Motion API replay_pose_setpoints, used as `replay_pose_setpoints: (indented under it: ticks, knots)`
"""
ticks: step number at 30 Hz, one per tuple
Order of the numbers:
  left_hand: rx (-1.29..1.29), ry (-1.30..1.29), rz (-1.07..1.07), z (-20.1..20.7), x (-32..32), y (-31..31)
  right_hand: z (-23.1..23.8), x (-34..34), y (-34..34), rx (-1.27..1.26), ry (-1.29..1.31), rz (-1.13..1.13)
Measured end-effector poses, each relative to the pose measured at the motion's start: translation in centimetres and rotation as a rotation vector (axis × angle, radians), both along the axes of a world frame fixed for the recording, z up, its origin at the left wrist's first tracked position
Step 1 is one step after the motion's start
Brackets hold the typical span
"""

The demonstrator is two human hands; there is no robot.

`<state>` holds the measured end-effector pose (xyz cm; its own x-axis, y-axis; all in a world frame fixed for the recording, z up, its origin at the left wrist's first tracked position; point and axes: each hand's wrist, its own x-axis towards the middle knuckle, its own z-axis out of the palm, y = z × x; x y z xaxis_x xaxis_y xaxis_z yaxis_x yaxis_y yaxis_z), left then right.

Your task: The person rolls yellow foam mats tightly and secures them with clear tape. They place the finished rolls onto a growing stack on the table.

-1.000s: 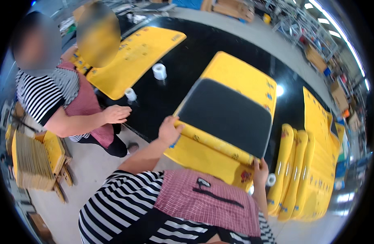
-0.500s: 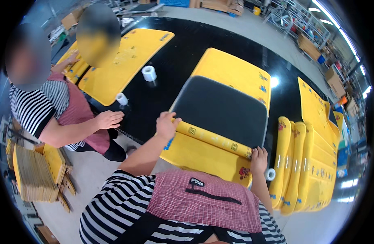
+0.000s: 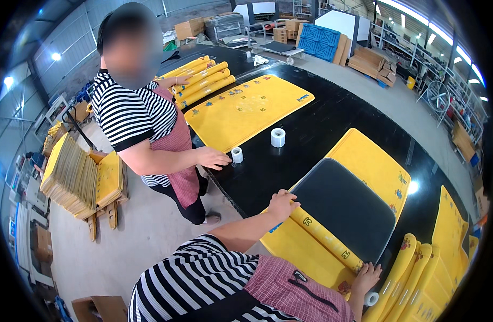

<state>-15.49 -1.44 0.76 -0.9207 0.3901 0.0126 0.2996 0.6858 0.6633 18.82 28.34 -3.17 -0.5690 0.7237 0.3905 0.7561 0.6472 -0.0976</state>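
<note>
A yellow printed mat is partly rolled up on the black table; its rolled part [image 3: 327,236] lies across in front of me, with the flat dark underside [image 3: 347,204] beyond it. My left hand [image 3: 283,206] grips the left end of the roll, fingers curled over it. At the other end my right hand [image 3: 369,278] holds the roll with bent fingers. Another yellow mat [image 3: 372,153] lies face up beneath, showing beyond the dark part and on my side of the roll. Close to my right hand stands a small white tape roll [image 3: 371,299].
Rolled yellow mats [image 3: 399,271] lie at the right. A co-worker [image 3: 144,123] stands left at the black table [image 3: 332,107], near a flat mat [image 3: 249,110], more rolled mats [image 3: 203,80] and tape rolls [image 3: 277,138]. A pallet jack carries stacked yellow sheets [image 3: 72,174].
My view has swung left, so the table appears farther right and lower. Both my hands stay on the roll's ends. The co-worker keeps one hand by the small tape roll.
</note>
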Motion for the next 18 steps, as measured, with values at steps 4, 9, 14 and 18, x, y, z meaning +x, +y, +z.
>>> replay_pose_setpoints:
  ticks: [4,9,14,18]
  knots:
    - [-0.016,0.009,0.022,-0.3,0.0,0.1,2.2,-2.3,-1.6,-0.100,0.161,0.240]
    - [-0.018,0.028,0.041,0.0,0.2,0.3,4.2,-5.3,-8.5,-0.114,0.043,0.483]
    - [-0.020,0.007,0.115,-0.2,-0.2,0.9,5.3,-6.1,-8.8,-0.202,0.066,0.439]
    - [0.000,-0.033,0.201,0.6,-0.2,1.5,4.4,-6.8,-7.5,-0.212,0.095,0.430]
